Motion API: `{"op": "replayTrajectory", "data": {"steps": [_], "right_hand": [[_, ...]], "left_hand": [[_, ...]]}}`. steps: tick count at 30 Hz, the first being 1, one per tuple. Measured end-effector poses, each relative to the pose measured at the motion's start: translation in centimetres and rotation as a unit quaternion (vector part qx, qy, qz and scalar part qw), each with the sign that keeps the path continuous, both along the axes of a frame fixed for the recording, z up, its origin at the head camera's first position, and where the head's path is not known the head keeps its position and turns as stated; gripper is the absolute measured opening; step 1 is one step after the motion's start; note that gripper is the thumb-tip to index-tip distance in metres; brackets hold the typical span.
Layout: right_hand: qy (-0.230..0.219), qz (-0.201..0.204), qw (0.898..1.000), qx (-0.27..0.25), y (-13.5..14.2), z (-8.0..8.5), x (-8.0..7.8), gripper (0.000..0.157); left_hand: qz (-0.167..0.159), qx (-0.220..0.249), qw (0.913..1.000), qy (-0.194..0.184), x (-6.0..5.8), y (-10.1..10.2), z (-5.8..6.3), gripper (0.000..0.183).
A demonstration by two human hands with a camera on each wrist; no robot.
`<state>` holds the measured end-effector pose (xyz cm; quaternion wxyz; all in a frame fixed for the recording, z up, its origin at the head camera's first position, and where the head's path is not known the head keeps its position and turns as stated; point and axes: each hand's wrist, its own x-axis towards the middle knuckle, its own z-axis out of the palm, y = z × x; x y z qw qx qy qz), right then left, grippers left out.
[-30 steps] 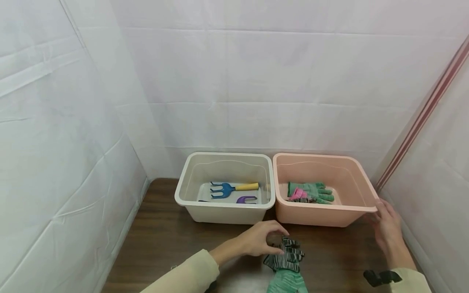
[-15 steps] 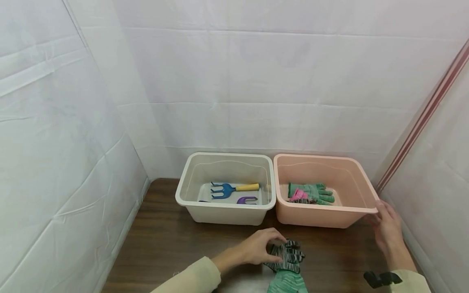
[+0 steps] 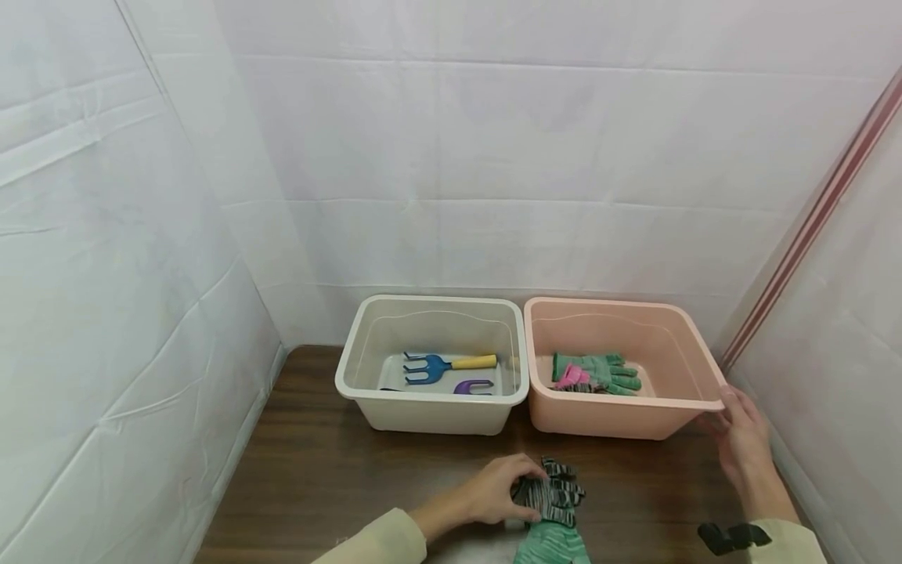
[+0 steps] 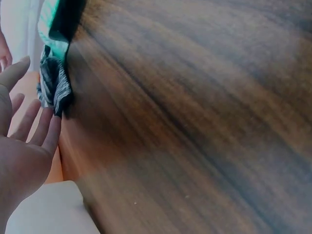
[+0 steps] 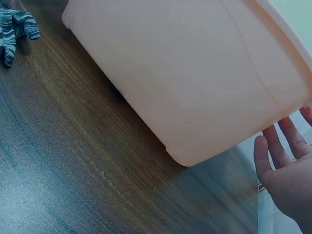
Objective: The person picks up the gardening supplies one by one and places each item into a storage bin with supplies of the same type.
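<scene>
My left hand [image 3: 499,489] is low over the table, its thumb and curved fingers at the left edge of a black-and-white striped knit glove [image 3: 560,495]. In the left wrist view the fingers [image 4: 50,134] are fairly straight and spread, fingertips right at the glove. Green knit fabric [image 3: 553,544] lies at the glove's near end, cut off by the frame. My right hand [image 3: 745,439] holds the right front corner of a pink plastic basin [image 3: 606,419], with fingers [image 5: 278,151] under its rim. Inside the basin are a green glove [image 3: 599,364] and a pink-and-striped one [image 3: 574,376].
To the left, a white basin [image 3: 437,413] stands beside the pink one. It contains a blue hand fork [image 3: 430,368] with a yellow handle and a purple pronged tool [image 3: 472,385]. White sheeting [image 3: 437,172] surrounds the wooden table [image 3: 310,462] at the back and sides.
My left hand has moved slightly down and nearer to me along the striped glove, its fingers drawing closer over it. My right hand stays on the pink basin's corner.
</scene>
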<state>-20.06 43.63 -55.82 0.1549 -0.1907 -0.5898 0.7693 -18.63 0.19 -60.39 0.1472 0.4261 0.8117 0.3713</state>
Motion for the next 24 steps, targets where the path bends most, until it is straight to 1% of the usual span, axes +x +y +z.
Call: {"op": "replayTrajectory", "data": {"steps": [5, 8, 11, 14, 17, 21, 24], "right_hand": [[-0.019, 0.0, 1.0, 0.013, -0.14, -0.06, -0.09, 0.048], [-0.03, -0.003, 0.999, 0.016, -0.21, -0.05, -0.14, 0.05], [-0.039, -0.005, 0.999, 0.018, -0.24, -0.04, -0.15, 0.051], [-0.045, -0.004, 0.999, 0.023, -0.26, -0.07, -0.09, 0.052], [-0.044, 0.0, 0.999, 0.023, -0.23, -0.08, -0.05, 0.053], [-0.04, 0.0, 0.999, 0.021, -0.19, -0.09, -0.04, 0.051], [-0.039, 0.001, 0.999, 0.023, -0.18, -0.12, -0.04, 0.052]], "left_hand": [[-0.001, -0.005, 1.0, -0.004, 0.2, 0.06, -0.65, 0.049], [0.0, -0.011, 0.9999, -0.002, 0.23, 0.11, -0.87, 0.05], [0.003, -0.015, 0.9999, 0.002, 0.18, 0.21, -0.91, 0.049], [0.009, -0.016, 0.9998, -0.004, 0.09, 0.31, -0.73, 0.049], [0.011, -0.023, 0.9997, -0.006, 0.06, 0.43, -0.6, 0.049], [0.007, -0.035, 0.9994, 0.005, 0.1, 0.65, -0.87, 0.051], [0.011, -0.04, 0.9991, 0.007, 0.13, 0.8, -1.09, 0.05]]}}
